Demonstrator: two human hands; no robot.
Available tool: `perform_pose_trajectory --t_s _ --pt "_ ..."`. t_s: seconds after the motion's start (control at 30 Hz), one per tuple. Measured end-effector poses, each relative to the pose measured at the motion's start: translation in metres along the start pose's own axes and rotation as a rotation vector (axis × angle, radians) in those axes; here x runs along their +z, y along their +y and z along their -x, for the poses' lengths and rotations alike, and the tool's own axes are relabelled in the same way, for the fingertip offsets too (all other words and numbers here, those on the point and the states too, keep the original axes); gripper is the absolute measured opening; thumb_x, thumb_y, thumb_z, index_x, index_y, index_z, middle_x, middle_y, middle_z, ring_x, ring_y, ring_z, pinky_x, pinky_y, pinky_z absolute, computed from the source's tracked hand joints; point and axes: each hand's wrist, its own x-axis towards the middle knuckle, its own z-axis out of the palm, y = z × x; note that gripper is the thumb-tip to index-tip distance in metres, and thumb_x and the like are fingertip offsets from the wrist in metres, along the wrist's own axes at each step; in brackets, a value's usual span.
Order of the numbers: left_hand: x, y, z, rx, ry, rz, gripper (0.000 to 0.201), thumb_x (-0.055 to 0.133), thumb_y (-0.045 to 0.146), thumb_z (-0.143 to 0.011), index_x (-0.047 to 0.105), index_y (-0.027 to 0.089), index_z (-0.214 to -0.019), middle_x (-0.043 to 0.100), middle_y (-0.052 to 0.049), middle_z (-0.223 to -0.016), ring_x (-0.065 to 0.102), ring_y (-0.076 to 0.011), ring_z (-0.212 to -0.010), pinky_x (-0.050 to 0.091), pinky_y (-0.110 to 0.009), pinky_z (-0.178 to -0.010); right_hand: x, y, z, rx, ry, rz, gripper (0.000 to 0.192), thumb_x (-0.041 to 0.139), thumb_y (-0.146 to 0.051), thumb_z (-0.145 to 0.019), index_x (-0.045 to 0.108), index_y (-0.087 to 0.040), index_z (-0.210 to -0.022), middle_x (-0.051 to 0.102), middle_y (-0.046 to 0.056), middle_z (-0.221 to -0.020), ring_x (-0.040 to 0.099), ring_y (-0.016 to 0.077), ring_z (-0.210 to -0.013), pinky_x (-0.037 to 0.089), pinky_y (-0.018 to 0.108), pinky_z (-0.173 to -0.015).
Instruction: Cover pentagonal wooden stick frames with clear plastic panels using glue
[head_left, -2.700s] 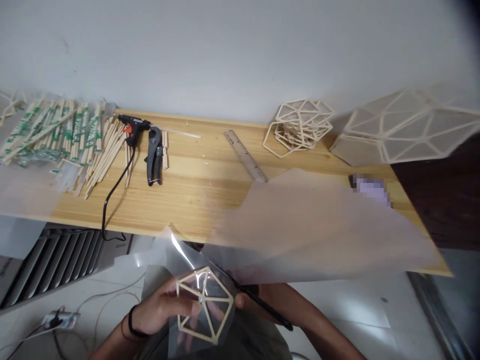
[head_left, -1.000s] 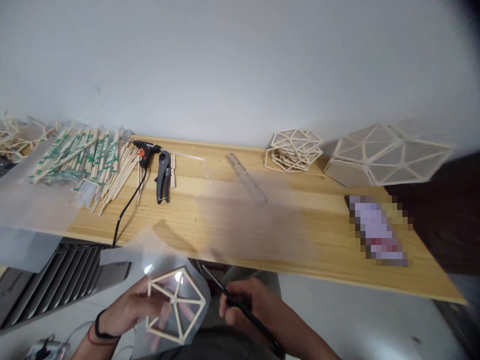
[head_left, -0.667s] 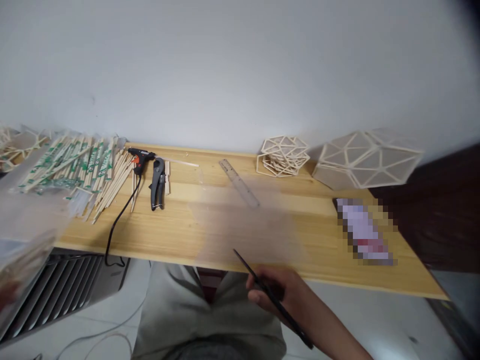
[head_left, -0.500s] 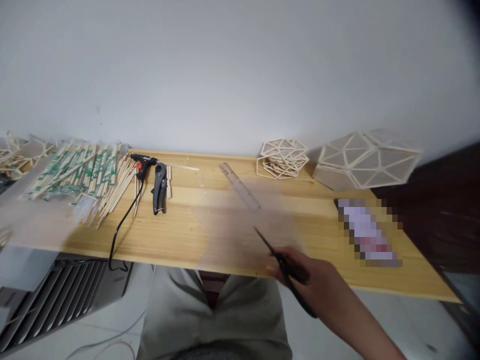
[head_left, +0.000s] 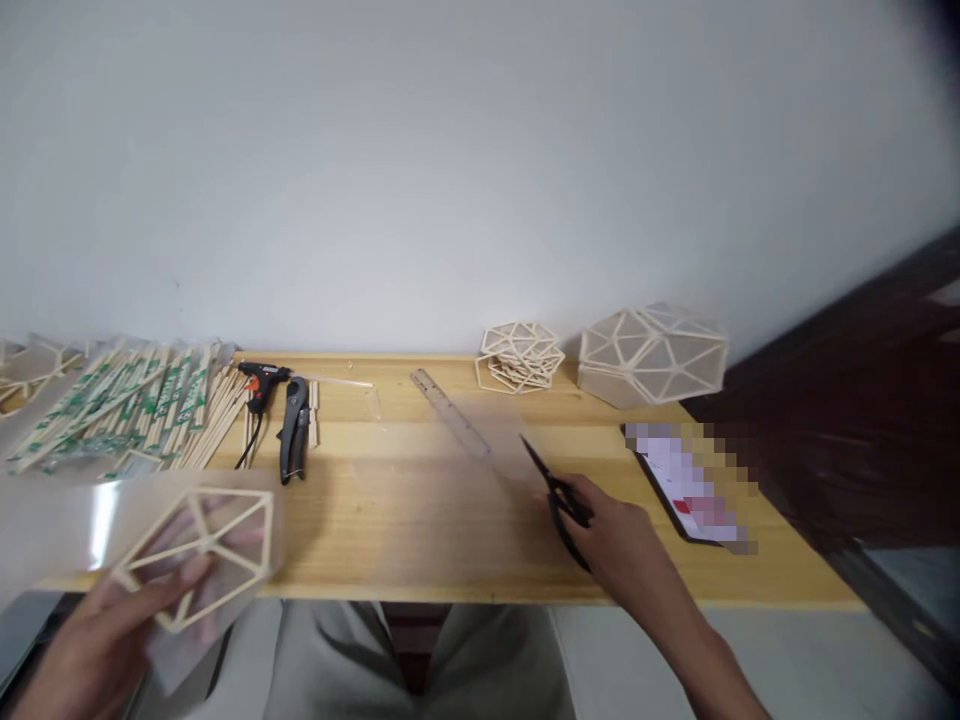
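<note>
At the lower left, my left hand (head_left: 112, 625) grips a flat six-sided frame of wooden sticks (head_left: 204, 545) together with a translucent plastic sheet (head_left: 45, 520). The thumb lies on top, near the frame's centre; the other fingers are beneath, seen blurred through the sheet. Over the right half of the table, my right hand (head_left: 611, 530) is closed around the handles of black scissors (head_left: 553, 490). Their blades point up and to the left, close to the lower end of a clear ruler (head_left: 450, 412). The blades look closed together.
On the wooden table (head_left: 337, 540) lie a glue gun (head_left: 262, 382), a grey-black cutter (head_left: 295, 430), wrapped chopsticks (head_left: 135, 400) and loose sticks (head_left: 217, 420). Stacked stick frames (head_left: 520, 357) and a covered stick polyhedron (head_left: 652, 357) stand by the wall. A phone (head_left: 686, 485) lies at the right.
My left hand has come into view at the lower left with the stick frame and plastic sheet. The camera view has shifted; my right hand still holds the scissors.
</note>
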Motion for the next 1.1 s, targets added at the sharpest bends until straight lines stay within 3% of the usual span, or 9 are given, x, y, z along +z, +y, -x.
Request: perform_pose_trajectory --t_s 0.13,0.2,0.27,0.4,0.5,0.7,0.8,0.97,1.1 --pt "0.080 0.020 -0.024 0.091 -0.312 0.051 0.071 0.087 0.034 -0.077 0.065 0.022 -0.144 0.085 -0.005 -0.098 0.073 -0.0192 -0.064 0.058 -0.026 -0.063 -0.014 -0.017 -0.012 -0.074 -0.085 -0.265 0.034 0.062 -0.048 -0.086 0.073 -0.021 -0.103 0.083 0.011 -0.090 0.079 0.0320 -0.088 0.057 0.039 -0.076" --pt "0.111 0.031 -0.039 0.143 -0.519 0.039 0.065 0.083 0.033 -0.083 0.065 0.019 -0.143 0.084 -0.010 -0.100 0.066 -0.0141 -0.051 0.055 -0.026 -0.057 -0.021 -0.027 -0.022 -0.089 -0.087 -0.397 0.036 0.065 -0.053 -0.085 0.071 -0.020 -0.098 0.079 0.009 -0.077 0.075 0.0272 -0.074 0.055 0.036 -0.069" --pt "0.137 0.041 -0.056 0.197 -0.627 0.093 0.062 0.081 0.028 -0.085 0.064 0.017 -0.144 0.084 -0.012 -0.105 0.067 -0.0141 -0.053 0.054 -0.026 -0.056 -0.024 -0.040 -0.032 -0.105 -0.132 -0.554 0.042 0.069 -0.057 -0.085 0.070 -0.018 -0.099 0.074 0.005 -0.071 0.067 0.0202 -0.063 0.051 0.032 -0.060" --pt "0.186 0.055 -0.089 0.222 -0.726 0.254 0.062 0.080 0.022 -0.084 0.063 0.014 -0.143 0.084 -0.012 -0.100 0.079 -0.0258 -0.078 0.060 -0.032 -0.073 -0.013 -0.075 -0.063 -0.150 -0.256 -0.889 0.046 0.078 -0.055 -0.082 0.066 -0.017 -0.104 0.078 0.008 -0.084 0.057 0.0129 -0.057 0.044 0.026 -0.052" --pt "0.213 0.057 -0.111 0.201 -0.761 0.302 0.063 0.081 0.019 -0.082 0.063 0.013 -0.142 0.085 -0.011 -0.098 0.081 -0.0283 -0.083 0.061 -0.034 -0.077 -0.002 -0.100 -0.095 -0.139 -0.195 -1.119 0.044 0.082 -0.054 -0.080 0.064 -0.018 -0.100 0.075 0.005 -0.083 0.056 0.0116 -0.058 0.043 0.022 -0.049" --pt "0.226 0.039 -0.142 0.118 -0.768 0.326 0.057 0.084 0.019 -0.076 0.070 0.018 -0.131 0.085 -0.008 -0.094 0.081 -0.0292 -0.080 0.062 -0.034 -0.072 0.001 -0.116 -0.134 -0.176 -0.061 -1.248 0.043 0.084 -0.053 -0.077 0.066 -0.020 -0.098 0.070 0.000 -0.076 0.055 0.0111 -0.057 0.043 0.022 -0.048" --pt "0.225 0.034 -0.145 0.090 -0.735 0.351 0.049 0.083 0.019 -0.079 0.073 0.020 -0.127 0.085 -0.007 -0.096 0.081 -0.0277 -0.083 0.062 -0.032 -0.073 0.001 -0.105 -0.129 -0.182 -0.083 -1.142 0.042 0.083 -0.053 -0.079 0.067 -0.020 -0.100 0.069 -0.001 -0.071 0.053 0.0108 -0.054 0.042 0.023 -0.048" --pt "0.227 0.037 -0.137 0.074 -0.693 0.383 0.052 0.087 0.025 -0.079 0.072 0.017 -0.128 0.084 -0.009 -0.093 0.081 -0.0298 -0.084 0.062 -0.033 -0.071 0.005 -0.089 -0.110 -0.098 -0.134 -0.988 0.048 0.084 -0.056 -0.078 0.067 -0.021 -0.104 0.064 -0.003 -0.067 0.050 0.0105 -0.052 0.040 0.023 -0.048" --pt "0.226 0.038 -0.135 0.108 -0.714 0.375 0.050 0.086 0.028 -0.080 0.072 0.021 -0.128 0.084 -0.009 -0.103 0.080 -0.0317 -0.090 0.063 -0.036 -0.075 0.013 -0.077 -0.099 -0.056 -0.131 -0.950 0.050 0.082 -0.060 -0.079 0.067 -0.019 -0.103 0.064 -0.002 -0.069 0.049 0.0105 -0.054 0.039 0.023 -0.049"
